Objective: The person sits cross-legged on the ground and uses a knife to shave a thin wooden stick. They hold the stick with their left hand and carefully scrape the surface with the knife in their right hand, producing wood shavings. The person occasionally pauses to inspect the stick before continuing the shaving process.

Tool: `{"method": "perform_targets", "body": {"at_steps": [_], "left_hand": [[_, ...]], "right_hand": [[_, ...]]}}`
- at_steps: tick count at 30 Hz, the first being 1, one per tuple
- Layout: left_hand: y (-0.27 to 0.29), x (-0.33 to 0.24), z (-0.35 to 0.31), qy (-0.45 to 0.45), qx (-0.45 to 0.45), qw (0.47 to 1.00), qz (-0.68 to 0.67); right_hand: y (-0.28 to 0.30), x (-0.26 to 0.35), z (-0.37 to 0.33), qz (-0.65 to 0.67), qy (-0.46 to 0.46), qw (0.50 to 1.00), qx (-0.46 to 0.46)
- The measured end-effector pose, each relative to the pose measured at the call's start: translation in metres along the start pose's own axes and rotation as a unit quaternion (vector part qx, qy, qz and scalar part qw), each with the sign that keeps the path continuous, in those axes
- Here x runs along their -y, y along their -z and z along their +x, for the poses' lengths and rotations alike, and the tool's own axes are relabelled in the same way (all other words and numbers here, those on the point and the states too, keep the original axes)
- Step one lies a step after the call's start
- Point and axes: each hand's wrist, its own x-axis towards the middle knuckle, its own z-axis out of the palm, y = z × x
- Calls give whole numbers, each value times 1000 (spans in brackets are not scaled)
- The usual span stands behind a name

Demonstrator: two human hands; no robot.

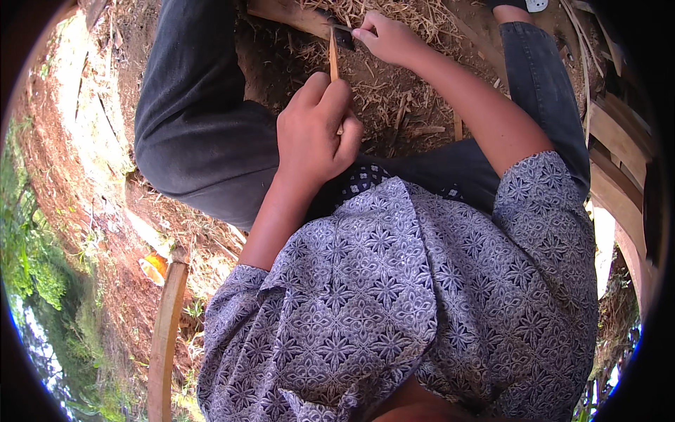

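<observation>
My left hand (316,125) is closed around a slim, pale wooden stick (334,60), whose far end points away from me. In my right hand (388,41), the fingers pinch a thin, narrow, greyish tool (343,28), perhaps a blade; its exact kind is too small to tell. The stick's tip meets or lies very close to this tool. Just behind them is the end of a thick wooden piece (295,15) on the ground, with a dark patch or object at its end. Most of the stick's near part is hidden in my left fist.
Wood shavings (404,88) litter the brown soil between my bent legs in dark trousers (200,133). At the left a curved wooden post (166,337) stands near an orange object (152,268). Wooden slats (619,141) line the right edge.
</observation>
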Motion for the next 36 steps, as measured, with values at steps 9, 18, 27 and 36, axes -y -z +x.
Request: {"method": "perform_targets", "body": {"at_steps": [9, 18, 27, 36], "left_hand": [[3, 1, -2, 11, -3, 1000, -3], [1, -1, -1, -16, 25, 999, -33], [-2, -5, 2, -31, 23, 999, -35], [0, 5, -2, 14, -36, 997, -66]], "right_hand": [[35, 32, -42, 144, -80, 980, 112], [22, 30, -30, 61, 48, 995, 62], [-16, -17, 10, -8, 62, 996, -62], [26, 22, -36, 135, -60, 987, 57]]}}
